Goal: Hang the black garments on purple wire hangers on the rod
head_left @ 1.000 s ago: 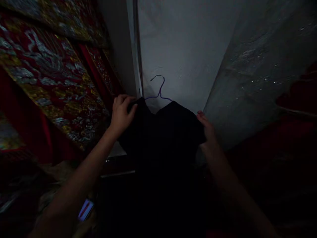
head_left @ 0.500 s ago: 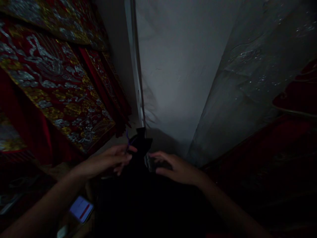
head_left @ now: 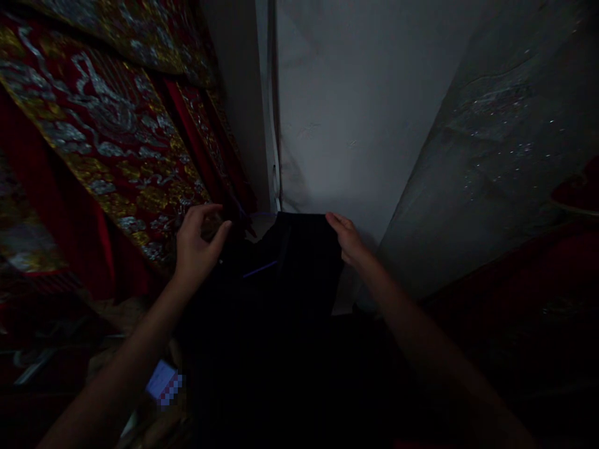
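Observation:
A black cloth (head_left: 306, 255) is stretched below the pale wall, its top edge nearly straight. My right hand (head_left: 347, 238) pinches its upper right corner between thumb and fingers. To the left of the cloth, my left hand (head_left: 199, 240) is raised with thumb and forefinger curved apart, and I see nothing between them. Its other fingers are partly lost in the dark. A thin purple strand (head_left: 260, 269) crosses the cloth, and another purple bit shows near its upper left edge. The lower part of the cloth merges into blackness.
Red hangings (head_left: 126, 131) with gold and silver embroidery fill the left side. Beneath my left forearm is a lit phone (head_left: 161, 379). A pale wall (head_left: 355, 112) stands ahead, with shiny clear plastic sheeting (head_left: 496, 137) and dark red fabric (head_left: 505, 268) to the right.
Both hands have moved up and apart. The black cloth, bunched between them before, is spread out, with my right hand now gripping its corner. My left hand's fingers have parted.

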The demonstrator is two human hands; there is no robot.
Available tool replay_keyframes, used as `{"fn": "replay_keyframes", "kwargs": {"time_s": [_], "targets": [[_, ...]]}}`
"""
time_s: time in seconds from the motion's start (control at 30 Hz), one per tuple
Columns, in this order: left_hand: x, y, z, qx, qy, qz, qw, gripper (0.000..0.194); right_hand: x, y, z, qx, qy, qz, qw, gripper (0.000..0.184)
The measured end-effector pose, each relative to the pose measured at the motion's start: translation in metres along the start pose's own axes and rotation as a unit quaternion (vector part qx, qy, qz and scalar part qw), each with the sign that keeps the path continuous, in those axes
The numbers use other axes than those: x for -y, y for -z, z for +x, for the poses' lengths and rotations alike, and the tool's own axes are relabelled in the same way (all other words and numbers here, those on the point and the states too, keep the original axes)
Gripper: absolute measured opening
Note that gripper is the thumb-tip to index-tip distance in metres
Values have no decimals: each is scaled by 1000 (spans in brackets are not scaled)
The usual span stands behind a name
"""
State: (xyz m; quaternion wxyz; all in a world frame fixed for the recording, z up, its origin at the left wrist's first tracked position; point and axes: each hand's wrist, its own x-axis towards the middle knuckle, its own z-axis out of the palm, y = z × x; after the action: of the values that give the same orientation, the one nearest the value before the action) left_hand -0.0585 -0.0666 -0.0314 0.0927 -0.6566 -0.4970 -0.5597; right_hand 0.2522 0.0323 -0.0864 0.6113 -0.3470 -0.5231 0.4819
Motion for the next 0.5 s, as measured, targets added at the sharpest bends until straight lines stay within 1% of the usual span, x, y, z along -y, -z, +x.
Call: {"fn": "replay_keyframes", "kwargs": {"time_s": [0.03,0.07,0.1,0.13,0.17,0.2,0.23,0.27,0.3,0.33,0.4,0.43,0.5], "targets": [[-3,-4,-7,-44,-42,26,998,27,7,-2,13,-24,19,14,999,49],[-5,-8,-17,-63,-73,41,994,21,13,-2,24,-44,35,25,998,49],[-8,-12,-29,-52,-94,43,993,17,17,0,32,-60,51,34,996,49],[-11,-17,-43,-11,-102,36,994,18,19,3,38,-73,66,40,994,48],[-12,-24,-56,57,-97,26,993,22,20,7,39,-86,80,44,992,47],[-13,-31,-70,138,-81,17,987,30,19,13,38,-98,91,44,990,46],[-12,-39,-82,218,-57,13,974,39,17,18,34,-111,95,43,988,45],[-9,-47,-94,284,-33,15,958,47,13,24,27,-123,92,42,987,45],[-6,-55,-103,338,-11,22,941,53,9,30,19,-133,84,42,987,45],[-2,-63,-112,377,7,35,926,57,3,35,11,-140,73,41,987,46],[7,-77,-126,421,24,63,905,59,-7,42,-5,-142,50,35,988,48],[10,-83,-132,432,27,71,899,60,-12,44,-12,-139,42,30,989,50],[14,-94,-142,434,33,72,897,61,-20,44,-20,-134,32,17,990,51]]}}
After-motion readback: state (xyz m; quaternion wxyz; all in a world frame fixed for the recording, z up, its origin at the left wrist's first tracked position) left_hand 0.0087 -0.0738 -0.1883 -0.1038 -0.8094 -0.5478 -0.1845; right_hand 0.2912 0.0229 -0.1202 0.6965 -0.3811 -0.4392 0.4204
